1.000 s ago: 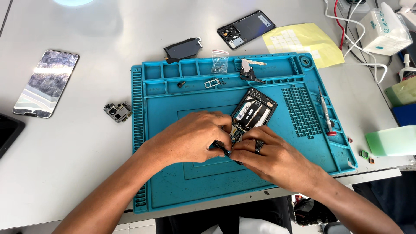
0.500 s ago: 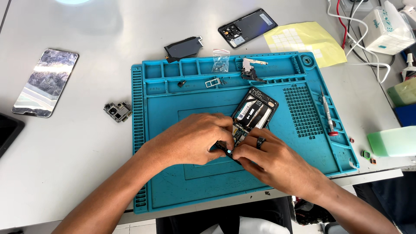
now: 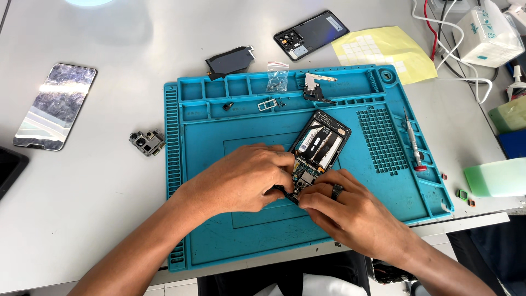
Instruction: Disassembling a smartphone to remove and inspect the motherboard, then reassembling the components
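While both palms face down mid-mat, the left hand (image 3: 246, 183) and ringed right hand (image 3: 350, 216) pinch the opened black phone (image 3: 318, 151) on the blue silicone repair mat (image 3: 208, 246).

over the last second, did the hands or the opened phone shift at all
Barely. The left hand and right hand stay pinched on the near end of the opened black phone, fingers only slightly readjusted. The phone lies where it was on the blue silicone mat.
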